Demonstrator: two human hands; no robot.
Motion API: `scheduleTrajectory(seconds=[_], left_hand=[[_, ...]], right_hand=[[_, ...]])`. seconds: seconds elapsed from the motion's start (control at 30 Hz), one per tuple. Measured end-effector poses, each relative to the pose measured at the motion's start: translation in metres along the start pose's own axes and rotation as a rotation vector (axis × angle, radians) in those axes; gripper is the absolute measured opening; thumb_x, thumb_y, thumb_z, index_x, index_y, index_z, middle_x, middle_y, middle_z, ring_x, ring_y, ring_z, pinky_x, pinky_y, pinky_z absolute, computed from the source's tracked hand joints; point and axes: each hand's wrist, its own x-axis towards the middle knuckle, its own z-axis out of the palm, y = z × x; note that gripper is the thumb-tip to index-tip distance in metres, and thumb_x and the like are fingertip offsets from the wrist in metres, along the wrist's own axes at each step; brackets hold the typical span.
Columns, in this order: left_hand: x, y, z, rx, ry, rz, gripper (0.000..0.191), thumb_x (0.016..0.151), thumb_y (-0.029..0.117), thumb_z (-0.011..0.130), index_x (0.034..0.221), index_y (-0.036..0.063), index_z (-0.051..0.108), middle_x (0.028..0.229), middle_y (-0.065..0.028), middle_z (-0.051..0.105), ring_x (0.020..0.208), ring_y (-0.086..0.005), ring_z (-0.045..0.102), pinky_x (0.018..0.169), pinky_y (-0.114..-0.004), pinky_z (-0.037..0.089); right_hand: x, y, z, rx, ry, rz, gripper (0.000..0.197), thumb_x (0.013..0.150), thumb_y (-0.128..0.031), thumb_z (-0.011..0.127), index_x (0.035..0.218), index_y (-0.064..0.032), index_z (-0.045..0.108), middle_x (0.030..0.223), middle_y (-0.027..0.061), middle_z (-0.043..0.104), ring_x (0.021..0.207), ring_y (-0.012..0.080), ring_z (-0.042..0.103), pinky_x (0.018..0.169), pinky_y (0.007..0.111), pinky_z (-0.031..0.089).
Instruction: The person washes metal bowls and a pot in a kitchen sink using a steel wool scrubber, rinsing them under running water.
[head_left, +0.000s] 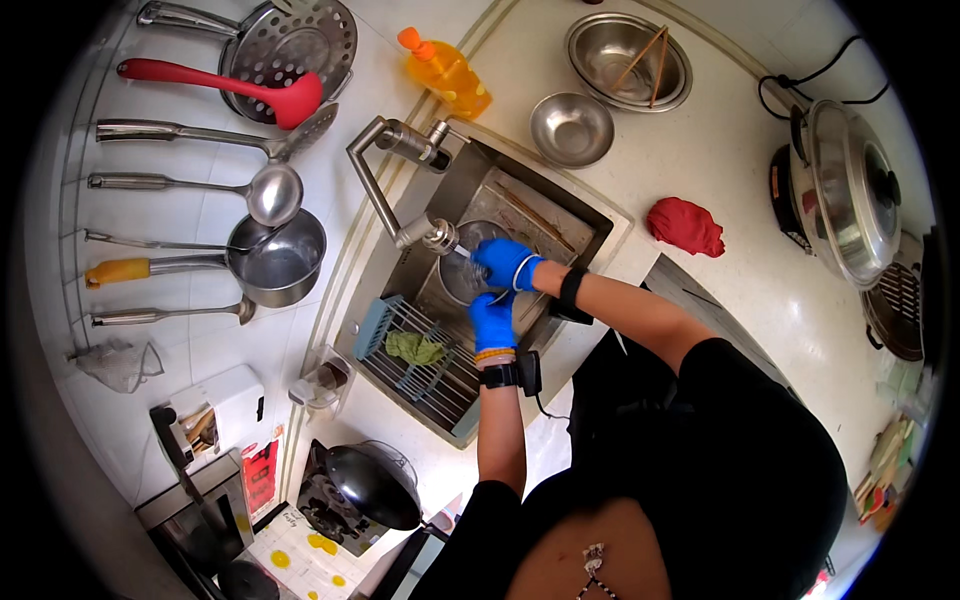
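Note:
Both my hands wear blue gloves and are close together over the sink (405, 300). My right hand (504, 264) is beside the faucet head (441, 236), where water runs down. Just below it, my left hand (493, 319) has curled fingers near a thin shiny edge. What either hand grips is hidden by the gloves and splashing water. Under the hands lies a round metal bowl (480, 231), partly covered. Chopsticks (529, 214) rest in the sink beyond my right hand. A green cloth (414, 348) lies on the drying rack (397, 379), left of my left hand.
Behind the sink stands an orange soap bottle (450, 75). Metal bowls (572, 130) and a red cloth (685, 226) sit on the counter. Ladles and a saucepan (276, 259) hang on the left wall. A wok (375, 486) is at lower left, a lidded pot (847, 195) at right.

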Motion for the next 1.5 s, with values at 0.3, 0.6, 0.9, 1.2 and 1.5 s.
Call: scheduleTrajectory(seconds=[0.3, 0.6, 0.9, 1.2, 1.5], left_hand=[[0.061, 0.023, -0.024, -0.429, 0.069, -0.337, 0.056, 0.13, 0.007, 0.062, 0.182, -0.0134, 0.067, 0.188, -0.04, 0.069, 0.172, -0.0592, 0.072, 0.121, -0.063, 0.084], [0.101, 0.006, 0.009, -0.549, -0.051, -0.521, 0.065, 0.13, 0.011, 0.076, 0.189, -0.0109, 0.059, 0.164, -0.0311, 0.084, 0.142, -0.042, 0.091, 0.108, -0.047, 0.087], [0.09, 0.052, -0.008, -0.555, -0.178, -0.607, 0.072, 0.129, 0.01, 0.08, 0.194, -0.0063, 0.056, 0.12, -0.0114, 0.096, 0.094, -0.0205, 0.093, 0.093, -0.038, 0.083], [0.073, 0.034, -0.054, -0.4, -0.11, -0.497, 0.067, 0.13, 0.008, 0.079, 0.192, -0.0041, 0.059, 0.128, -0.0118, 0.093, 0.103, -0.02, 0.091, 0.096, -0.037, 0.082], [0.055, 0.016, -0.088, -0.299, -0.068, -0.405, 0.063, 0.13, 0.005, 0.077, 0.191, -0.0019, 0.062, 0.137, -0.0122, 0.09, 0.111, -0.0195, 0.09, 0.1, -0.037, 0.08]], right_hand=[[-0.019, 0.015, -0.117, 1.076, 0.716, 0.269, 0.07, 0.104, -0.012, 0.1, 0.172, -0.0024, 0.082, 0.148, 0.0132, 0.085, 0.142, 0.0272, 0.082, 0.128, 0.047, 0.067], [-0.035, 0.04, -0.08, 1.098, 0.601, 0.198, 0.073, 0.107, -0.013, 0.098, 0.174, -0.0024, 0.071, 0.151, 0.0138, 0.081, 0.144, 0.0228, 0.077, 0.13, 0.046, 0.065], [-0.02, 0.015, -0.098, 1.053, 0.571, 0.048, 0.096, 0.113, -0.005, 0.09, 0.202, -0.0061, 0.054, 0.19, 0.0149, 0.073, 0.173, 0.0256, 0.07, 0.149, 0.045, 0.054], [-0.033, -0.001, -0.079, 0.876, 0.518, -0.011, 0.084, 0.109, -0.007, 0.087, 0.192, -0.0112, 0.071, 0.206, 0.0169, 0.062, 0.188, 0.0355, 0.061, 0.155, 0.055, 0.047], [0.005, -0.043, -0.041, 0.337, 0.313, -0.021, 0.063, 0.106, -0.036, 0.101, 0.167, -0.0212, 0.093, 0.189, 0.0153, 0.075, 0.175, 0.0517, 0.066, 0.146, 0.071, 0.052]])
